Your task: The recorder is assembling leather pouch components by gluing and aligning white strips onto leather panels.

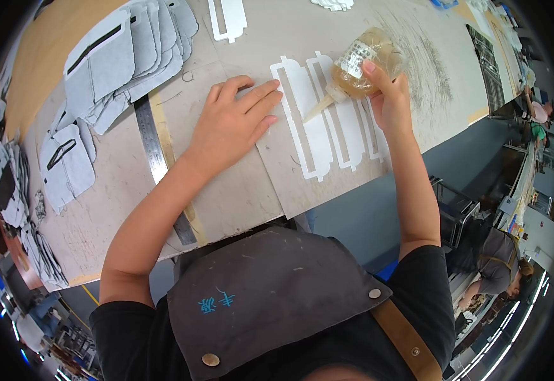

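My right hand [390, 101] grips a clear squeeze bottle [388, 49] of amber liquid, tilted so its tapered nozzle points down and left. The nozzle's tip is over the nearest white cut-out piece [315, 136]; whether it touches cannot be told. That piece is flat, with a long slot and small tabs. Lying flat with fingers stretched, my left hand [235, 120] has its fingertips at the piece's upper left edge. To the right, two similar white pieces, a middle one [351, 136] and a right one [374, 143], lie side by side, partly hidden under the bottle and right hand.
Grey fabric panels [102, 66] are stacked at the table's upper left, with more panels [67, 165] below. A metal ruler [153, 149] lies left of my forearm. Another white cut-out [232, 19] is farther back. A co-worker [496, 260] sits at the right.
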A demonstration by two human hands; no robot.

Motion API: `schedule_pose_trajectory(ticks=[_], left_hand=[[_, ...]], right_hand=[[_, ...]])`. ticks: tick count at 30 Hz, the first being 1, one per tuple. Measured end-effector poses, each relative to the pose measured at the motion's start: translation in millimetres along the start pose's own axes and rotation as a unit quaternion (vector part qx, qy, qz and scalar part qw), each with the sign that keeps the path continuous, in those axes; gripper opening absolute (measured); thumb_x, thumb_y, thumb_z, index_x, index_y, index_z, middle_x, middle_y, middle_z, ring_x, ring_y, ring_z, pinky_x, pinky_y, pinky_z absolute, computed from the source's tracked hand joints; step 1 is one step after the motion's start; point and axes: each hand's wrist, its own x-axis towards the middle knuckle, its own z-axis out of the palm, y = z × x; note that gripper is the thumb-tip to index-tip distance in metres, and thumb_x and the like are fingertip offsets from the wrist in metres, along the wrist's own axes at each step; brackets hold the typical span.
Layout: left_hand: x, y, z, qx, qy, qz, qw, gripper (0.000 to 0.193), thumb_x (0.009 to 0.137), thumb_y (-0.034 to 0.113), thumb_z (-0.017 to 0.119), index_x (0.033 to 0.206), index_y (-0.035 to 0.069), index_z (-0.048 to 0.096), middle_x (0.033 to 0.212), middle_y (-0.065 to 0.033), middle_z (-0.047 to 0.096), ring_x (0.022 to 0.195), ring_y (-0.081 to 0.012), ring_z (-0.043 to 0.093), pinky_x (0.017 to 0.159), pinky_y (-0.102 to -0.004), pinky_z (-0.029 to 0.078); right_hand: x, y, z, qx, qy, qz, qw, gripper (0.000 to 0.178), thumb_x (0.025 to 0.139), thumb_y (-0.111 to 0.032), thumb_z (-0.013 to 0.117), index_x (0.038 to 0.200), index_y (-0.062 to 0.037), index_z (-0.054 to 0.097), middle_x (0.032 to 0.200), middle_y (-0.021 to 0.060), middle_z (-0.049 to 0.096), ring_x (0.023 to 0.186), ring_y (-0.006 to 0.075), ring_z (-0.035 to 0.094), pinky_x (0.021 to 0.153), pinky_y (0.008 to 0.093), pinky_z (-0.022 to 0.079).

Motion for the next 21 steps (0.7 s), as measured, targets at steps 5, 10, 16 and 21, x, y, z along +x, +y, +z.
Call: schedule_pose_trajectory(ticks=[5,10,16,21], left_hand=[[0.2,-1.2,0.7,0.005,-0.001,-0.001,1.0,0.034,0.083,0.016,0.064,0.116,0.009,0.062,0.128,0.0018,0.058,0.109,-0.0258,0.05,0.095,-0.0384,0.038],[0.3,-2.3,0.9,0.028,0.003,0.007,1.0,0.032,0.084,0.019,0.064,0.115,0.009,0.062,0.13,-0.0002,0.055,0.109,-0.0258,0.049,0.094,-0.0379,0.038],[-0.3,-3.3,1.0,0.015,0.022,-0.011,1.0,0.037,0.085,0.022,0.064,0.118,0.006,0.057,0.128,-0.009,0.052,0.111,-0.028,0.049,0.092,-0.0389,0.04],[-1.3,-3.4,4.1,0.024,0.047,-0.034,0.998,0.042,0.083,0.021,0.066,0.117,0.0,0.054,0.123,-0.0143,0.052,0.112,-0.031,0.049,0.093,-0.0411,0.042]], right_hand=[[-27.4,-0.6,-5.0,0.003,0.013,0.021,1.0,0.056,0.079,-0.02,0.071,0.123,0.0063,0.048,0.108,0.0121,0.059,0.101,0.0187,0.058,0.089,0.0309,0.046],[-51.7,0.1,-14.3,-0.016,0.002,0.037,0.999,0.059,0.079,-0.023,0.071,0.125,0.0064,0.047,0.11,0.0127,0.059,0.103,0.0201,0.057,0.092,0.0326,0.044],[-60.9,-10.9,-35.4,0.055,-0.081,0.112,0.989,0.074,0.081,-0.037,0.071,0.134,0.0024,0.04,0.124,0.0188,0.055,0.114,0.0281,0.057,0.098,0.0384,0.046],[-22.8,-19.2,-24.7,0.177,-0.015,0.026,0.984,0.072,0.082,-0.045,0.071,0.131,-0.0012,0.042,0.127,0.0203,0.054,0.116,0.0301,0.057,0.09,0.0388,0.053]])
